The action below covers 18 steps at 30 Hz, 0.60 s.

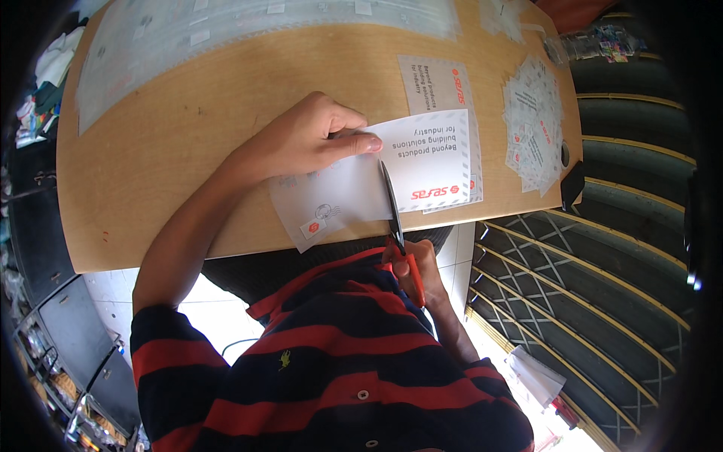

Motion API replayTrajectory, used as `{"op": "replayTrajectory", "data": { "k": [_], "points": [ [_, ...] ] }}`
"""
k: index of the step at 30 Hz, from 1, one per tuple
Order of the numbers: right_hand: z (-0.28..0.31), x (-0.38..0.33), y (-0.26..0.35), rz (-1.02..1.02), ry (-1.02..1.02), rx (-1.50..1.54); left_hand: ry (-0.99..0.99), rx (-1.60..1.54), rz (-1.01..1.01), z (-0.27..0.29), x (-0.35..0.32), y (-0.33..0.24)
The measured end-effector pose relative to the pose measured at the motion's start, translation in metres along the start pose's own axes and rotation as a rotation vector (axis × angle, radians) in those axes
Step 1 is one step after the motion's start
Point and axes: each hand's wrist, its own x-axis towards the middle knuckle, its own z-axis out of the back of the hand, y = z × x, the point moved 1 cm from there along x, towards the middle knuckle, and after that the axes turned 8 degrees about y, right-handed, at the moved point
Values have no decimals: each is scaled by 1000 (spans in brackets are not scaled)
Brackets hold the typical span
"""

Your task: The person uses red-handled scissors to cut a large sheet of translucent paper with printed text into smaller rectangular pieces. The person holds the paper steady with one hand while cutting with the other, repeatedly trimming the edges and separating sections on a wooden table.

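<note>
My left hand (pixel 320 139) pinches the far edge of a white printed sheet (pixel 429 162) between thumb and fingers. Below it, my right hand (pixel 418 264) is closed round the orange-red handles of a pair of scissors (pixel 392 200). The dark blades point away from me and lie along the middle of the sheet, with their tip just short of my left thumb. Right of the blades, the sheet carries dark and red print; its left part (pixel 316 215) has a small red stamp mark near the table's front edge. How far the cut runs is hard to make out.
Another printed piece (pixel 437 79) lies beyond the sheet. A pile of cut printed pieces (pixel 535 124) covers the table's right end. Large translucent sheets (pixel 263 34) spread along the far side. A ribbed dark shutter (pixel 633 181) stands to the right, black cabinets (pixel 75 324) to the left.
</note>
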Motion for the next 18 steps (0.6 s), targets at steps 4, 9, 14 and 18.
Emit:
{"op": "replayTrajectory", "data": {
  "k": [4,9,14,18],
  "points": [
    [-4,0,1,55,-21,63,-23,40,-115,-7,2,3],
    [-8,3,7,-22,-51,7,30,-50,16,-11,1,3],
    [-12,1,-4,6,-80,-11,73,50,-77,-5,-1,-4],
    [-12,1,-5,27,-97,-19,155,207,-51,6,-3,-3]
  ]
}}
